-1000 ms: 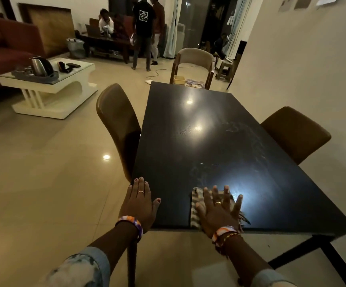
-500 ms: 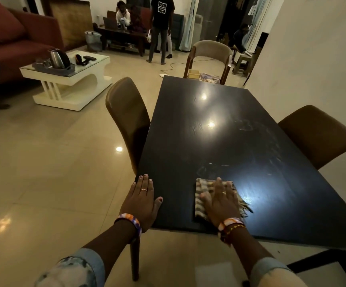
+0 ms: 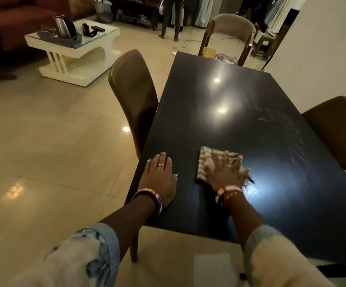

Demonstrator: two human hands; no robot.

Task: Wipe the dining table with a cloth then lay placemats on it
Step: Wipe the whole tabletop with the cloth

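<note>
- Both forearms enter from the bottom edge, their pale sleeves cut off by the frame and soft with blur.
- The left hand lies flat on the near left corner of the dark table, fingers straight and together, holding nothing; a bangle circles the wrist.
- The right hand presses flat on the striped cloth, fingers spread; it is motion-blurred, so the fingertips are hard to make out.
- The cloth lies on the table near its front edge, just right of the left hand, its right part hidden under the palm.
- Faint wipe streaks show on the table's right side.
- A brown chair stands at the left edge, another at the right, cut off.
- At the far end a pale chair carries items too small to identify.
</note>
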